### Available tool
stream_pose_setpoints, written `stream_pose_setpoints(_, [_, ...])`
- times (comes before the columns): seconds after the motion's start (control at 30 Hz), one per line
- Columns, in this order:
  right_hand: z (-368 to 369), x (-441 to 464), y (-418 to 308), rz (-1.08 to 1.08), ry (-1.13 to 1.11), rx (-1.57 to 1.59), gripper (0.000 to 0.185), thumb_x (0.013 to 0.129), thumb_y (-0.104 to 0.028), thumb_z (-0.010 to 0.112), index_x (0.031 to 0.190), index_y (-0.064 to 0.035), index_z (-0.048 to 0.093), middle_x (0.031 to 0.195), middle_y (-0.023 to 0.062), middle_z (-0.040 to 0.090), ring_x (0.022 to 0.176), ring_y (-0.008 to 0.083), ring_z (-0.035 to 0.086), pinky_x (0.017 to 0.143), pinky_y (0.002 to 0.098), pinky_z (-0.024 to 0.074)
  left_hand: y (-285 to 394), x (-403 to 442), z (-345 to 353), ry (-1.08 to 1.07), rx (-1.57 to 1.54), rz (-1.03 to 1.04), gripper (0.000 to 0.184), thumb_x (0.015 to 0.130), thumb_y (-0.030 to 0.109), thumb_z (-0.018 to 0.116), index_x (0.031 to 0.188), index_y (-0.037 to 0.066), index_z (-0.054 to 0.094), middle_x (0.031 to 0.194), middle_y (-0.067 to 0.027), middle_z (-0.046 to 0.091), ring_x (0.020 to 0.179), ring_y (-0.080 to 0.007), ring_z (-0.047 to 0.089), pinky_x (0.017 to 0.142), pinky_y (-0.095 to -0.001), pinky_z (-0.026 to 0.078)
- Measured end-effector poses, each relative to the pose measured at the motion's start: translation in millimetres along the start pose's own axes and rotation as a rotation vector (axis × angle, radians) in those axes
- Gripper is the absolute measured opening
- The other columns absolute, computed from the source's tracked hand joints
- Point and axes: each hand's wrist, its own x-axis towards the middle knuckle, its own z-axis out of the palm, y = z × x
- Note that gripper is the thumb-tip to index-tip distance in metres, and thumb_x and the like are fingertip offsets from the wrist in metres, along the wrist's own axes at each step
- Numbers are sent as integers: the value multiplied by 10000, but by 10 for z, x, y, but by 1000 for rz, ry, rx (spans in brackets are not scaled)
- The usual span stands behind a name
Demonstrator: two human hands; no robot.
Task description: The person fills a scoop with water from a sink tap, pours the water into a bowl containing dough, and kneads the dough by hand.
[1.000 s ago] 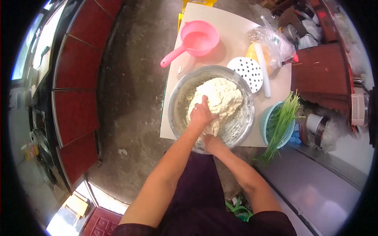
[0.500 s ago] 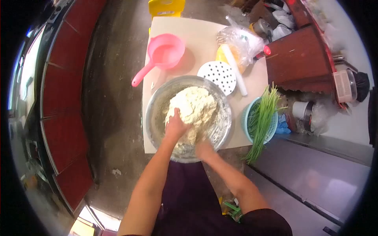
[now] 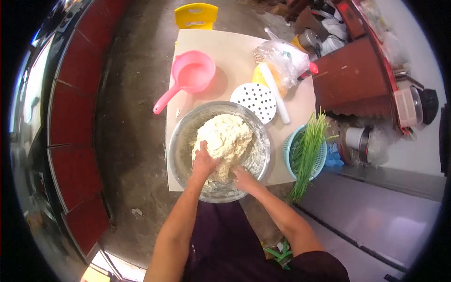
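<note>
A big lump of pale, rough dough sits in a wide metal basin with flour smeared on its inner wall. My left hand grips the near left side of the dough, one digit pointing up along it and the other fingers partly sunk in or hidden. At the dough's near right edge, the fingers of my right hand are curled around a lower bit of it. Loose scraps and flour lie at the basin's near side.
On the table are a pink dipper, a white disc with dark dots, a white rod and plastic bags. A blue basket of long green stalks stands at the right edge. Beyond is a yellow chair.
My right hand, blurred before, now shows its fingers against the dough. My left hand stays on the dough's left side. The whole view has shifted slightly, with the table lower and further left.
</note>
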Motion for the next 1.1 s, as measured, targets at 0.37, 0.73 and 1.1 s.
stream_pose_setpoints(0.37, [-521, 328, -466, 11, 92, 79, 519, 772, -26, 519, 1278, 57, 438, 1336, 260, 418, 1219, 384, 429, 991, 419, 391, 122, -189, 12, -20, 488, 329, 292, 802, 174, 590, 1054, 71, 482, 957, -183, 555, 706, -357, 627, 607, -442, 512])
stream_pose_setpoints(0.73, [-618, 139, -79, 74, 284, 523, 463, 802, -112, 622, 1239, -5, 510, 1255, 183, 526, 1179, 299, 498, 959, 346, 414, 652, -143, -453, -141, 373, -93, 407, 832, 274, 565, 1190, 100, 484, 1169, -183, 502, 1025, -370, 547, 846, -468, 461])
stream_pose_setpoints(1.1, [-951, 684, 308, 501, 96, 1836, 594, 916, -257, 557, 1412, -85, 279, 1409, 124, 348, 1263, 271, 393, 1013, 431, 375, 667, 858, 5, 33, 231, 142, 566, 597, 372, 775, 1085, 131, 619, 1114, -130, 598, 1049, -303, 550, 943, -463, 375])
